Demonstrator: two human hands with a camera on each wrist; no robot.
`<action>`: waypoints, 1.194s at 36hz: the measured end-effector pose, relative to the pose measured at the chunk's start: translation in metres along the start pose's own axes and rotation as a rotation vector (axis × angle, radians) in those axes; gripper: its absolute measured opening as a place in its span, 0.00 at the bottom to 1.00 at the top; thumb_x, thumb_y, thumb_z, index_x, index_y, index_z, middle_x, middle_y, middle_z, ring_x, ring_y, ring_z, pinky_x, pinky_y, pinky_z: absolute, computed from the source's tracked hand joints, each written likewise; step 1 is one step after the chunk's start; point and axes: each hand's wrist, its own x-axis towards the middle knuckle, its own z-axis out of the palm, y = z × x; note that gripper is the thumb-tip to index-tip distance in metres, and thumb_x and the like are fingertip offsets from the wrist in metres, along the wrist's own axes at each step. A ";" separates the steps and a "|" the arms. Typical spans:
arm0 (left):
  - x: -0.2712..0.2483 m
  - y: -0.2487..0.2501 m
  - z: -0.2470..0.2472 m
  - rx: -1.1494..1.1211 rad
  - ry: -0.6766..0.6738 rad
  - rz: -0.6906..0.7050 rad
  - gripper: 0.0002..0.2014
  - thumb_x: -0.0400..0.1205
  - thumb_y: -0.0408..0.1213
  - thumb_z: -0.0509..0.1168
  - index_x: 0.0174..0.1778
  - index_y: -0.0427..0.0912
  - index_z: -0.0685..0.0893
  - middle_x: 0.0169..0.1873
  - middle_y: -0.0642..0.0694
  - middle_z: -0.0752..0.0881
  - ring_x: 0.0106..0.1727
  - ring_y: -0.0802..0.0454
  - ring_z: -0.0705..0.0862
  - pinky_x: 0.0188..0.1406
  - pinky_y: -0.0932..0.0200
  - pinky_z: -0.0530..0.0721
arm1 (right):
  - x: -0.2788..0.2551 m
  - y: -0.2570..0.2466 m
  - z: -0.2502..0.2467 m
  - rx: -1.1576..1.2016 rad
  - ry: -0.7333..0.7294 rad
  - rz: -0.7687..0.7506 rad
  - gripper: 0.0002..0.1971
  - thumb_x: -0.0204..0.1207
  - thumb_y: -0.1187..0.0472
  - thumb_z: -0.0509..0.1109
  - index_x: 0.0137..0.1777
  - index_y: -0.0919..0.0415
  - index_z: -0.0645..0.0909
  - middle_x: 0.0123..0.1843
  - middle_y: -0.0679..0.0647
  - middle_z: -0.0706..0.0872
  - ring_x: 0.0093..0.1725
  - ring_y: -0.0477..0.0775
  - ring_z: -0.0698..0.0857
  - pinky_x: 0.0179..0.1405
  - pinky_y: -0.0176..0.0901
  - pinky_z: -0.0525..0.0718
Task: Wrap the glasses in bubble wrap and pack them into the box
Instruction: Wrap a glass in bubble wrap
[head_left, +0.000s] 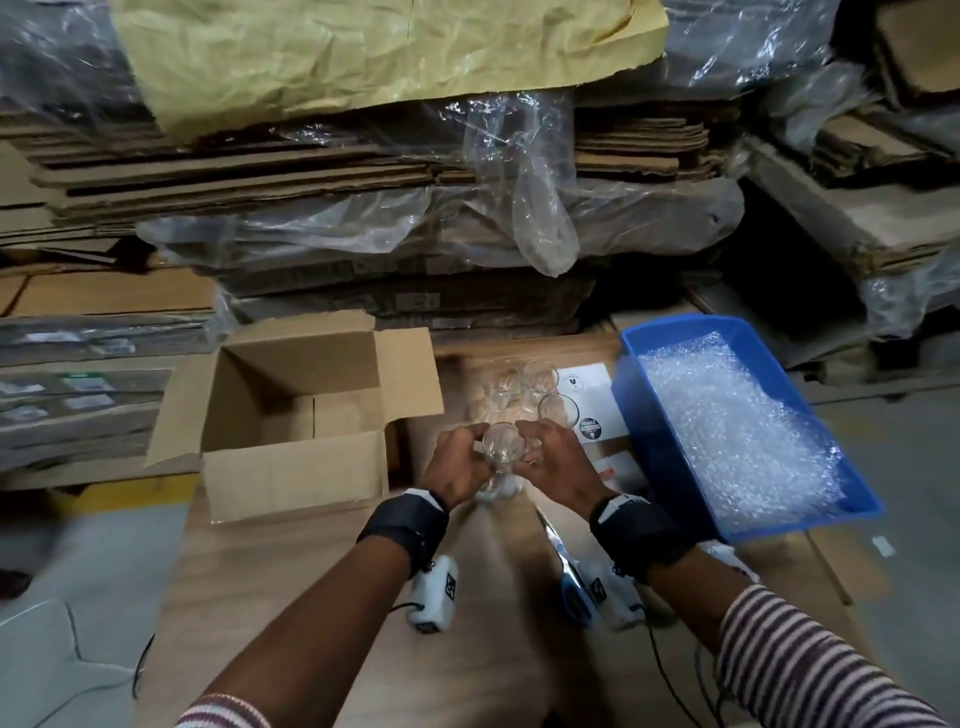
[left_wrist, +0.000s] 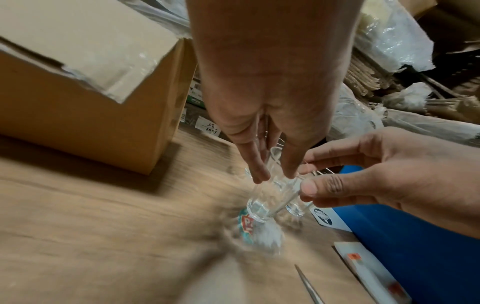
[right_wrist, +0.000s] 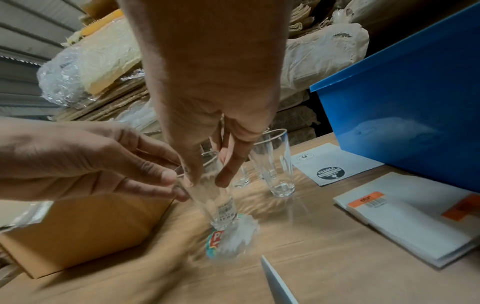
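Note:
A tall clear glass (head_left: 501, 451) is held upright just above the cardboard-covered table. My left hand (head_left: 475, 452) pinches it near the rim from the left. My right hand (head_left: 530, 449) pinches it from the right. In the right wrist view the glass (right_wrist: 217, 202) carries a small barcode label, with my right hand (right_wrist: 207, 182) around its upper part. Several other empty glasses (right_wrist: 275, 164) stand just behind. The open cardboard box (head_left: 291, 415) sits to the left, with nothing visible inside. A blue bin (head_left: 670, 467) of bubble wrap (head_left: 727, 426) sits to the right.
Under the held glass lies a blurred clear item with a red and teal label (right_wrist: 228, 236). A sheet of fragile stickers (right_wrist: 330, 170) and a white pad with orange labels (right_wrist: 405, 216) lie by the bin. A pointed blade (right_wrist: 278, 283) lies nearer me. Stacked flat cartons fill the back.

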 end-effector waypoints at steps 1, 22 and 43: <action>0.000 -0.011 0.002 -0.004 -0.009 -0.006 0.23 0.73 0.34 0.75 0.67 0.43 0.88 0.57 0.46 0.91 0.43 0.58 0.92 0.51 0.55 0.92 | -0.006 -0.001 0.000 0.010 -0.009 -0.006 0.21 0.63 0.65 0.86 0.57 0.63 0.88 0.50 0.56 0.86 0.52 0.60 0.87 0.53 0.42 0.80; -0.131 -0.030 0.001 -0.009 -0.093 -0.041 0.19 0.77 0.24 0.76 0.62 0.42 0.90 0.28 0.56 0.87 0.25 0.69 0.82 0.25 0.74 0.76 | -0.108 -0.003 0.038 0.243 -0.210 0.078 0.29 0.64 0.74 0.86 0.67 0.63 0.85 0.62 0.54 0.84 0.38 0.40 0.91 0.43 0.28 0.85; -0.153 -0.028 0.011 0.224 0.084 -0.045 0.42 0.68 0.55 0.77 0.81 0.50 0.77 0.71 0.47 0.84 0.68 0.47 0.84 0.70 0.48 0.83 | -0.129 0.001 0.030 0.214 -0.184 0.066 0.31 0.69 0.72 0.82 0.72 0.53 0.81 0.57 0.50 0.83 0.38 0.43 0.87 0.43 0.28 0.83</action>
